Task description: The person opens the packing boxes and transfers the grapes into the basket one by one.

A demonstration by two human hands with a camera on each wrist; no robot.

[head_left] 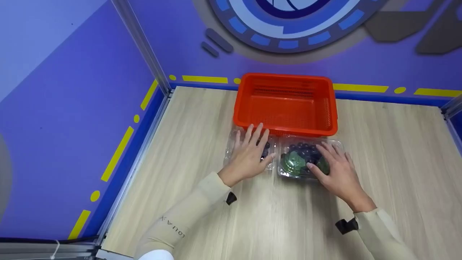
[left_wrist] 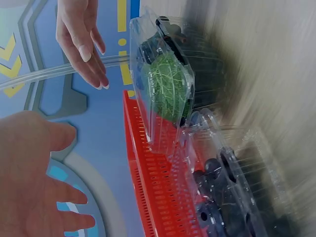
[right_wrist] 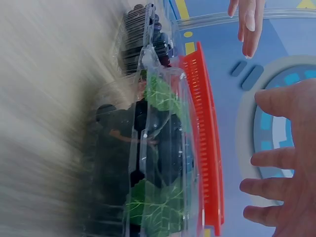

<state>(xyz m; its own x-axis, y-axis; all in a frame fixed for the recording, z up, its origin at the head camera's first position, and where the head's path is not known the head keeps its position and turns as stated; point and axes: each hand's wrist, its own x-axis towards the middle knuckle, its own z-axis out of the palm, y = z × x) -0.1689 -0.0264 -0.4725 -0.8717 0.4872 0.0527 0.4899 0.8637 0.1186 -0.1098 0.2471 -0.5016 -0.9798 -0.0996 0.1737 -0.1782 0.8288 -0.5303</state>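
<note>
Two clear plastic clamshell boxes lie side by side on the table. The left box (head_left: 229, 153) holds dark grapes (left_wrist: 215, 185); the right box (head_left: 293, 176) holds dark grapes (head_left: 302, 147) with green leaves (head_left: 294, 161). My left hand (head_left: 248, 157) hovers over the left box, fingers spread and straight, partly covering it in the head view. Above the right box's right half is my right hand (head_left: 337, 173), fingers loosely extended and holding nothing. Both wrist views show a gap between the hands and the lids.
Right behind the boxes stands a red plastic basket (head_left: 285, 130) with perforated sides. The wooden table (head_left: 389, 162) is bounded by a printed back wall (head_left: 202, 61) and a blue left wall (head_left: 90, 101). A metal post (head_left: 144, 43) marks their corner.
</note>
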